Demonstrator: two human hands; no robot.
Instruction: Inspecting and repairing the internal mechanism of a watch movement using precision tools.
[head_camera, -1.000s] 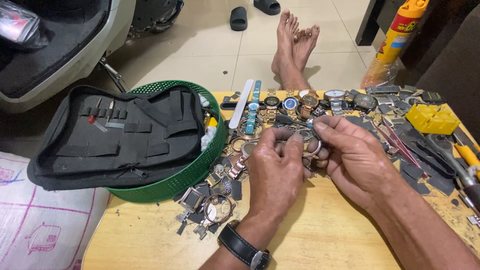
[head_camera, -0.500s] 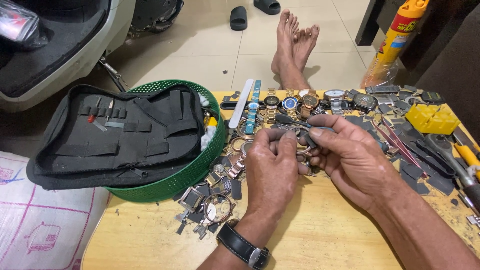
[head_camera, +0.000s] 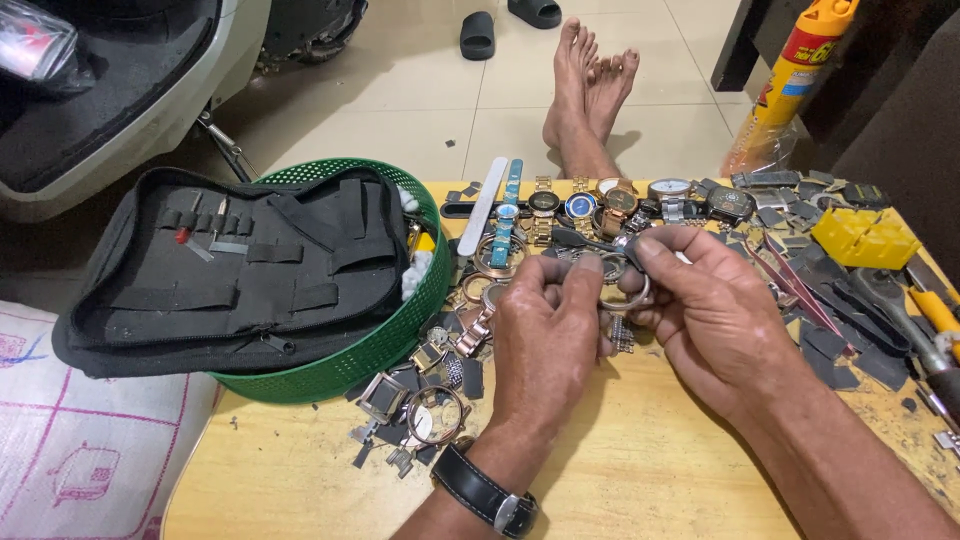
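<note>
Left hand and right hand meet over the wooden table, fingertips pinched together on a small round watch case; beyond the grip, a row of wristwatches; left of it, a green basket bearing a black tool pouch; below-left, loose watch parts; right of it, tweezers and a yellow box; nothing covers the case but the fingers.

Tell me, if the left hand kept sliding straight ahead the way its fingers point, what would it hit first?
The left hand points away from the person. Beyond the watch case it pinches, it would probably first meet the row of watches lying across the far side of the table, though depth is hard to judge.
</note>
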